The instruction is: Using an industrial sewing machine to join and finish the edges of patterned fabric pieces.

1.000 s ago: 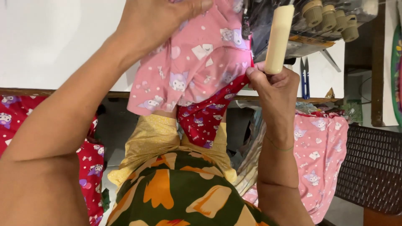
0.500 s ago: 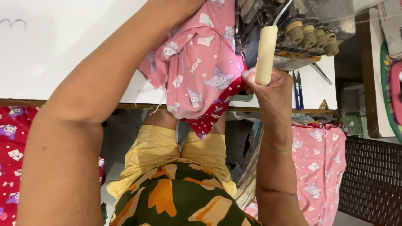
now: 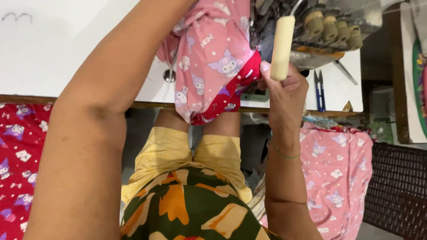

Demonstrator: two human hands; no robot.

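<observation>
My right hand (image 3: 287,93) is closed around the lower end of a cream cylindrical handle (image 3: 282,46) that stands upright in front of the sewing machine (image 3: 329,31). Its thumb touches the red printed edge (image 3: 242,82) of a pink cartoon-print garment (image 3: 213,58). The garment hangs over the front edge of the white table (image 3: 53,53), down toward my lap. My left forearm (image 3: 115,89) reaches up across the table to the garment's top. The left hand itself is cut off by the top edge of the view.
Blue thread snips (image 3: 320,89) lie on the table right of the machine. Pink print cloth (image 3: 342,164) hangs at the lower right beside a dark wicker basket (image 3: 396,186). Red print cloth (image 3: 18,151) lies at the left.
The view has tilted down and in. The garment now hangs lower over the table edge, my left hand has gone past the top edge, and my right hand keeps the cream handle.
</observation>
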